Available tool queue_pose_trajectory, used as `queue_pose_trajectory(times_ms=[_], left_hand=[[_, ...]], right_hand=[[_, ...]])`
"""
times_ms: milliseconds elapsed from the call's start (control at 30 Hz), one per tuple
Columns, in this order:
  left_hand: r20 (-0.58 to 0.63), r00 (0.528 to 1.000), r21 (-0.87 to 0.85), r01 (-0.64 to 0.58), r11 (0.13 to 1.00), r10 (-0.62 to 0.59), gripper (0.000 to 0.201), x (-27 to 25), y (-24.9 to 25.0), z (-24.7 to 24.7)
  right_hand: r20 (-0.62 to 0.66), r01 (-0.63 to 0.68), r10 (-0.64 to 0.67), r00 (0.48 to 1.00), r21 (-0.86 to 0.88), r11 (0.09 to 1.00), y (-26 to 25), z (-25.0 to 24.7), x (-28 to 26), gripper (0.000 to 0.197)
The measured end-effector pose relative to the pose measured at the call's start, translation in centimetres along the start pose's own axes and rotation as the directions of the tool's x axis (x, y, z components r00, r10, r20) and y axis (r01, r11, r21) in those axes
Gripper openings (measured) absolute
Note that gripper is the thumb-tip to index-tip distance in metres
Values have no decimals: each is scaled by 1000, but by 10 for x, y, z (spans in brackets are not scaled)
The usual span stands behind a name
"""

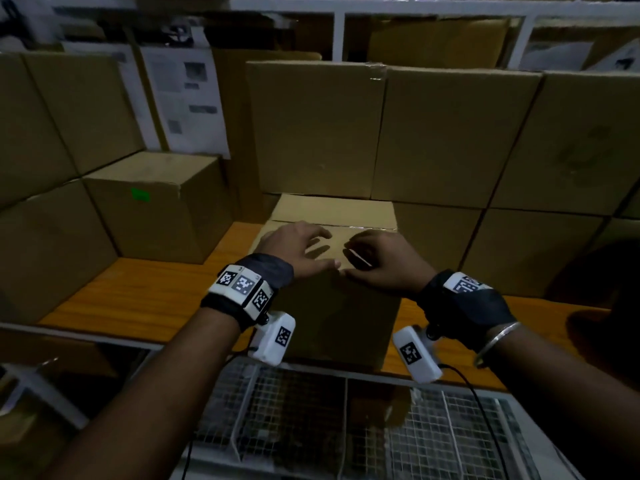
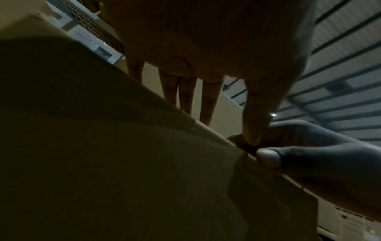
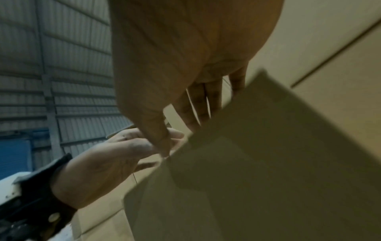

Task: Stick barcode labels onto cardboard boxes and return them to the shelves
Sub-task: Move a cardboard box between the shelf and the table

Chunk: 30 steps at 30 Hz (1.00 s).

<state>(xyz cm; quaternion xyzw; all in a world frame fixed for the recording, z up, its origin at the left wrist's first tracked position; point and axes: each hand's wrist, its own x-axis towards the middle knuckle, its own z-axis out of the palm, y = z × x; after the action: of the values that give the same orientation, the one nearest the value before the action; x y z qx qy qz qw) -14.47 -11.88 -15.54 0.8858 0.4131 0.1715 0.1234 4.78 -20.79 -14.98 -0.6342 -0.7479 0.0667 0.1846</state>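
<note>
A brown cardboard box (image 1: 334, 310) stands on the wooden shelf board (image 1: 138, 296), and both hands are on its top near the front edge. My left hand (image 1: 298, 247) rests there with fingers spread and straight, thumb reaching toward the right hand. My right hand (image 1: 381, 265) is curled and pinches a thin white barcode label (image 1: 359, 257), seen edge-on. In the left wrist view the left hand's fingers (image 2: 185, 97) lie on the box (image 2: 103, 154) and the right thumb (image 2: 270, 158) sits on its edge. In the right wrist view the right hand (image 3: 175, 65) is over the box (image 3: 268, 163).
Stacked cardboard boxes (image 1: 450, 133) wall in the shelf behind and on both sides. One on the left (image 1: 156, 206) carries a green sticker (image 1: 140, 194). Printed papers (image 1: 183, 98) hang at the back left. A wire-mesh cart (image 1: 311, 427) stands below the shelf edge.
</note>
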Motion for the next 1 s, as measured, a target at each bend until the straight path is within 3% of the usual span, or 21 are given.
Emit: queue_pose_trajectory(times_ms=[167,400,567,800,1000], left_hand=[[164,985,219,16,975,-53,95,2,-12,8],[159,984,361,14,933,-76,110,3,-11,18],[161,985,408,-14,913,-56,118,-1,-11,18],[182,981,460,-27,888,-64,116,-3,-8,20],[273,962,445,-117,888,-10,99,-3,-14,15]], right_hand=[[11,15,-14,1000,-140,990,9,14,6,70],[-40,31,-37,999,-148,989,17,26,6,77],[-33,60,-70,997,-251,966,18,30,5,86],[-78,38,-52,996,-171,984,19,30,4,68],[-77,-7,-3,997,-128,992,19,29,5,73]])
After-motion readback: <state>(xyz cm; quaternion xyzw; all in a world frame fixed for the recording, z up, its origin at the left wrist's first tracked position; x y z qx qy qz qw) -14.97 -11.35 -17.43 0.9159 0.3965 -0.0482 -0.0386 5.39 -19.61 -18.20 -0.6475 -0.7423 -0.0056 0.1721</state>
